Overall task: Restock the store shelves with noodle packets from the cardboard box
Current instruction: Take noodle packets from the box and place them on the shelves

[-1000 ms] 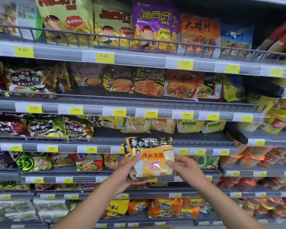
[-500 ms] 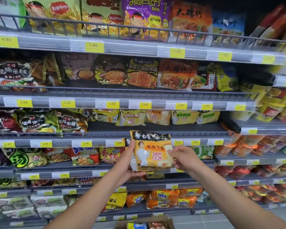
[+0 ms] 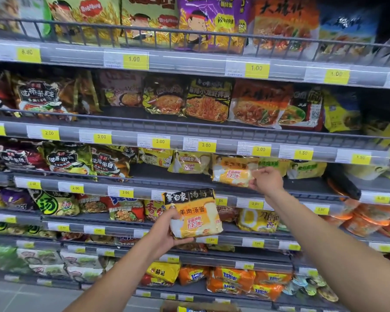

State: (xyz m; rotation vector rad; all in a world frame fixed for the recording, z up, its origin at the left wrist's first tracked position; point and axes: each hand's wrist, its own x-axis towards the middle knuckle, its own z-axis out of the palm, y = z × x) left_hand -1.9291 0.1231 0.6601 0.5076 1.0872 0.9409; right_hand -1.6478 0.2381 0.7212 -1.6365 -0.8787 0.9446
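Placement | right hand [image 3: 266, 179] pinches yellow packet [image 3: 232, 173] on shelf [image 3: 185, 179]: push back, face outward | left hand [image 3: 166, 233] grips second packet [image 3: 196, 213]: keep clear, ready

2 hands: left hand [image 3: 164, 233], right hand [image 3: 267, 180]. 2 yellow noodle pkts, 1 per hand: left pkt [image 3: 196, 217], right pkt [image 3: 232, 173]. 1 cardboard box [image 3: 200, 307], below both hands. Rail just above right hand: 4x 3.00 tags [image 3: 160, 141]. Top rail, well above both: 3x 1.00 tags [image 3: 134, 59].

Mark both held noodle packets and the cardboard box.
Black-topped yellow noodle packet [image 3: 196, 212], head view, front panel.
Pale orange noodle packet [image 3: 231, 173], head view, front panel.
Brown cardboard box [image 3: 214, 306], head view, top rim.
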